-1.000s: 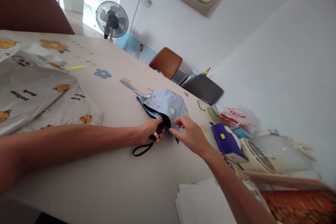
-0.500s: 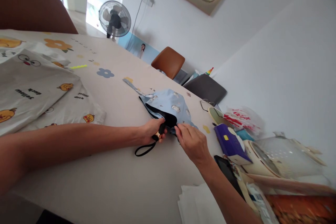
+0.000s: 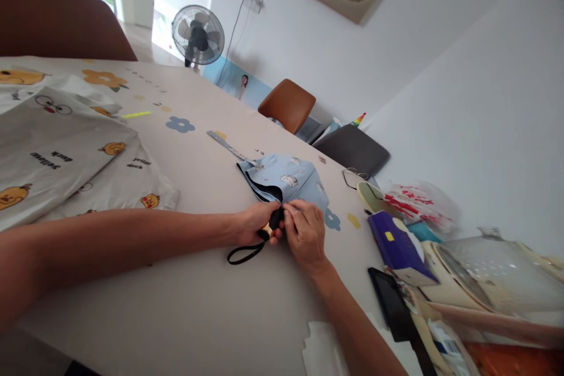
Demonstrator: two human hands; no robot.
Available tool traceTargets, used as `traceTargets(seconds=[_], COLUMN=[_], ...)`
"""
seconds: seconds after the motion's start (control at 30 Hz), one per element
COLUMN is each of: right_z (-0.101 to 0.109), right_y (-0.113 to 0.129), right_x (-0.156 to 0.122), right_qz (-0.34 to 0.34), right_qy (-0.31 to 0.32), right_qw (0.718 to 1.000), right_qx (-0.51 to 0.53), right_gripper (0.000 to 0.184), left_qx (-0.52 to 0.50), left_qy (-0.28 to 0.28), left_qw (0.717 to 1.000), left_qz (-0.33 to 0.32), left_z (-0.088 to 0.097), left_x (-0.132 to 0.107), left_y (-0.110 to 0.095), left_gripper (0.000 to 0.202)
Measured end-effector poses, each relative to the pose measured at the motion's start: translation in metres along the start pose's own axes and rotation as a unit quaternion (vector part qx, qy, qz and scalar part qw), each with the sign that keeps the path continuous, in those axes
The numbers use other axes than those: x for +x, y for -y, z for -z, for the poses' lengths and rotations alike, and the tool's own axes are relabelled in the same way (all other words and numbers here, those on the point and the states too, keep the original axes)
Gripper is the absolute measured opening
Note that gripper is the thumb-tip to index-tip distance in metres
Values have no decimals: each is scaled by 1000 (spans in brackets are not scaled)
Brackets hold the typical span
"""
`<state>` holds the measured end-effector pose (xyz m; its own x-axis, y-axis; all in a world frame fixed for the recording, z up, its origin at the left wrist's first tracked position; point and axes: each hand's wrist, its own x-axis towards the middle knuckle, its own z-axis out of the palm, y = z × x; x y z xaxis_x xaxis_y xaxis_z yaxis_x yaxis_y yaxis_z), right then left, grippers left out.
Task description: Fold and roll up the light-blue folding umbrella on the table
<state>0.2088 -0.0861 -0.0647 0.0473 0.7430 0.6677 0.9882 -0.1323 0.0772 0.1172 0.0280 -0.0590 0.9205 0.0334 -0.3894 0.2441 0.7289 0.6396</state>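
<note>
A folding umbrella with light blue printed fabric and a black lining lies across the table, its canopy loosely folded. My left hand is closed round its black and gold handle, and a black wrist loop hangs from the end. Close beside it, my right hand pinches the edge of the canopy fabric near the handle. A narrow blue strap stretches from the canopy toward the upper left. The fingertips of my right hand are partly hidden against the fabric.
A white duck-print plastic bag covers the table's left side. Along the right stand a purple box, a black phone, eyeglasses and a clear-lidded appliance. White paper lies near my right forearm.
My right hand has moved left, closer to my left hand, bringing the fabric edge in against the handle. My left hand keeps its hold on the handle. The view has shifted slightly.
</note>
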Motion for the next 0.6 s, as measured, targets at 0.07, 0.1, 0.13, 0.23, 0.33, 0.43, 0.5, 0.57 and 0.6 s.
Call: traceTargets(seconds=[0.07,0.1,0.13,0.23,0.33,0.43,0.5,0.57,0.6], right_z=[-1,-2,-3,-6,-9,-9,-9,-7,-7], right_y=[-1,-2,-2,-2,-2,-1,-1,-1,-1], right_x=[-6,-9,-12,-15,-15,-14,-14,-14,-15], right_qz=[-11,-12,-14,-19,-22,-31,-36,-43,-48], right_qy=[1,0,-2,-3,-11,-27,-32,-35,-36], right_qw=[999,999,998,997,997,997,996,996,995], right_qx=[39,51,59,69,70,72,73,75,77], right_gripper=[29,33,37,44,43,40,41,45,47], left_qx=[3,6,8,10,12,24,32,47,57], left_qy=[-5,-10,-15,-27,-36,-36,-36,-39,-39], left_qw=[1000,1000,1000,1000,999,999,999,998,998], left_qz=[2,3,3,5,9,5,0,3,9], left_z=[-1,-2,-2,-4,-5,-4,-3,-2,-2], left_x=[-1,-2,-3,-6,-7,-5,-3,-2,-2], left_y=[-1,-1,-2,-3,-3,-1,0,0,-1], left_gripper=[25,25,26,28,26,24,23,24,24])
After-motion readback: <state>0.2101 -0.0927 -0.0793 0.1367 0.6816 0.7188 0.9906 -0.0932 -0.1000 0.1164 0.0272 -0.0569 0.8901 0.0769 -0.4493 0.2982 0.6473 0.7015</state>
